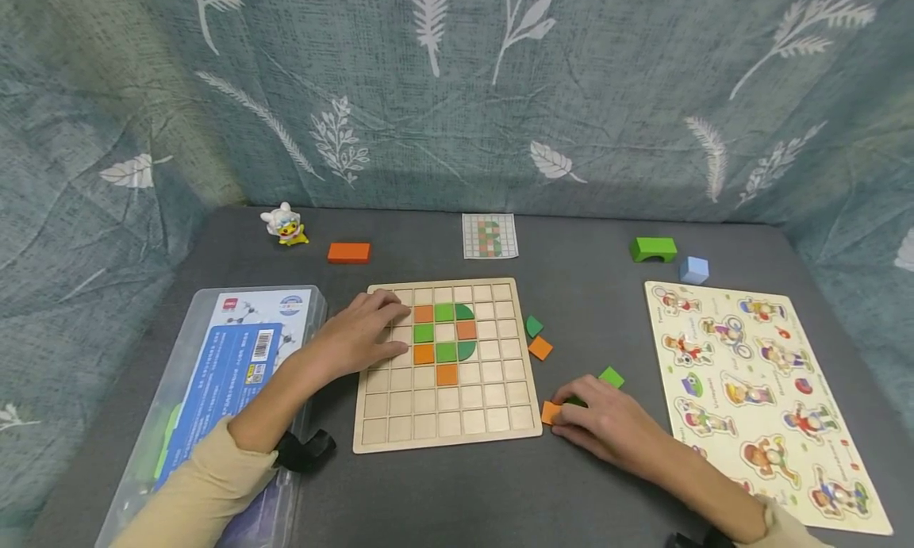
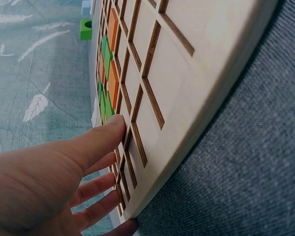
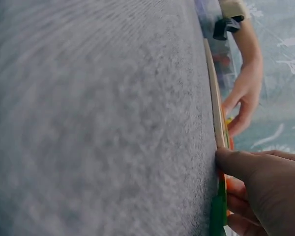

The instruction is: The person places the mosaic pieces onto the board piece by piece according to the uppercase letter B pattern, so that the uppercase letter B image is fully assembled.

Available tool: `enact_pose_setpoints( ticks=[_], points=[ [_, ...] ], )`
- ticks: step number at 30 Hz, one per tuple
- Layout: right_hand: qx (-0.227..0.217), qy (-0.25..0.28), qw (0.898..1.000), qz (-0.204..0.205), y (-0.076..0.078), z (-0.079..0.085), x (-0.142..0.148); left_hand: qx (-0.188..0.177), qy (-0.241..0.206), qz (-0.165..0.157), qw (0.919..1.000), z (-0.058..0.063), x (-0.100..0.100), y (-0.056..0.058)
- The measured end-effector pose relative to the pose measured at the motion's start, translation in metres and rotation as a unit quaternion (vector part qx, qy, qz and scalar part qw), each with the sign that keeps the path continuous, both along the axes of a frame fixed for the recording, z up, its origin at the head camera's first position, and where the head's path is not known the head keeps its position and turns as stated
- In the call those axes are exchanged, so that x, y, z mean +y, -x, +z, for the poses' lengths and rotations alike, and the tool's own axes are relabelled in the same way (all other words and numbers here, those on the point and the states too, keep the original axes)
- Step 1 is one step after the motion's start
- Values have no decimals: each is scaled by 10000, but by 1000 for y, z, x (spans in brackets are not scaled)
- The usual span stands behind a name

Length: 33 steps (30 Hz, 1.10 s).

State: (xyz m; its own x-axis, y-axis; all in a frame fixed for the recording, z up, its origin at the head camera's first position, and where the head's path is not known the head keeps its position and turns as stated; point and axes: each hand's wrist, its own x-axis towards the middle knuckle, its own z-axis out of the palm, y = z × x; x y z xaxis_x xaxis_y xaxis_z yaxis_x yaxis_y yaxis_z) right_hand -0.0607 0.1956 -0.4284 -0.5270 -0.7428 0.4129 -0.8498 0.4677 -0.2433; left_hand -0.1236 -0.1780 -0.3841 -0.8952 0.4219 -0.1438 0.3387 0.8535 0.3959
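A wooden grid board [image 1: 407, 426] lies in the middle, with several orange and green square tiles and two dark green rounded tiles set in its cells. My left hand [image 1: 364, 331] rests on the board's left side, fingers spread and holding nothing; in the left wrist view its thumb [image 2: 110, 129] touches the grid. Beside the board's lower right edge, my right hand [image 1: 607, 417] pinches an orange square tile [image 1: 550, 412] between thumb and fingers. Under that hand a dark green piece [image 1: 575, 402] is partly hidden. A green square tile [image 1: 612, 377] lies just beyond its fingers.
Right of the board lie a green rounded tile [image 1: 533, 326] and an orange tile [image 1: 540, 347]. A pattern card [image 1: 489, 236] is behind the board. A plastic case [image 1: 196, 334] stands left, a picture puzzle board [image 1: 767, 389] right. Toy figure [image 1: 285, 224] and blocks [image 1: 349, 253] sit at the back.
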Motion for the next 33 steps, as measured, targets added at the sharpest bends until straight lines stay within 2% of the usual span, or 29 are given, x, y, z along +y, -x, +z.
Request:
enact_pose_setpoints(
  ticks=[7, 11, 17, 22, 26, 33],
  points=[
    [-144, 362, 9992, -92, 7, 8, -3, -67, -31, 25, 10000, -1, 0, 0],
    [-319, 571, 9977, 199, 13, 18, -25, -53, -23, 35, 10000, 0, 0, 0],
    [243, 226, 9943, 1015, 21, 28, -90, 13, -14, 15, 10000, 0, -2, 0],
    [429, -117, 9898, 1352, 29, 28, -134, 18, -55, 14, 10000, 0, -1, 0],
    [435, -441, 9884, 1387, 32, 24, -145, 49, -69, -28, 10000, -1, 0, 1],
    [180, -849, 9866, 1385, 33, 22, -150, 14, 11, 32, 10000, 0, -2, 1]
  ],
)
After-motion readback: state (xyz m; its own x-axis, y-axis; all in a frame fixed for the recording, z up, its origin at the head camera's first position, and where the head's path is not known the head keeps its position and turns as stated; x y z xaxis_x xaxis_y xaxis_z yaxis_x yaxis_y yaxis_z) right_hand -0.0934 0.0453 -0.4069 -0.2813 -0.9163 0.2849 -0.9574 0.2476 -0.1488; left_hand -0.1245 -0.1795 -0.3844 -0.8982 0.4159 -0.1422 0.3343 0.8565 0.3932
